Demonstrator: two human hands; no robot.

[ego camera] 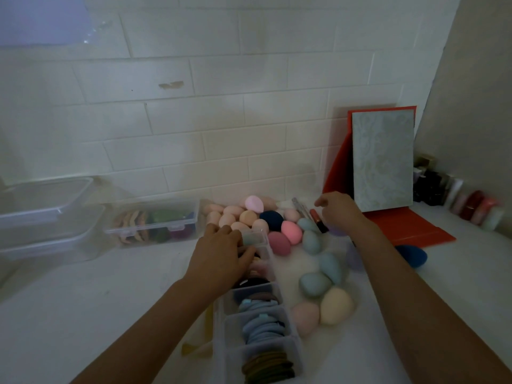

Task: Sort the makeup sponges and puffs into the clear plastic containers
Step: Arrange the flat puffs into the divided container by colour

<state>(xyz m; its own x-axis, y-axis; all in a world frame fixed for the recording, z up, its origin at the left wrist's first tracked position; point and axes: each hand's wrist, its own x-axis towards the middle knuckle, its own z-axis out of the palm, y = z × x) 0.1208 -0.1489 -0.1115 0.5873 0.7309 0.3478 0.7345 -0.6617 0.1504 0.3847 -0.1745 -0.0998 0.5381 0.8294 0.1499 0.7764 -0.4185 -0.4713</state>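
Your right hand (339,213) hovers over the far end of the loose egg-shaped sponges, index finger stretched out to the left above the lipstick (318,217), the other fingers curled down. A lavender sponge (336,231) lies right under the palm, on your side of the fingertips, though I can't tell whether those fingers grip it. Your left hand (219,254) rests on the far end of the divided clear organizer (228,303), fingers close together and lightly bent, so the right hand is the nearer one and the sponge's way runs leftward and toward you to the compartments.

Red lipstick (318,218), patterned board (383,159), perhaps small bottles (476,209)
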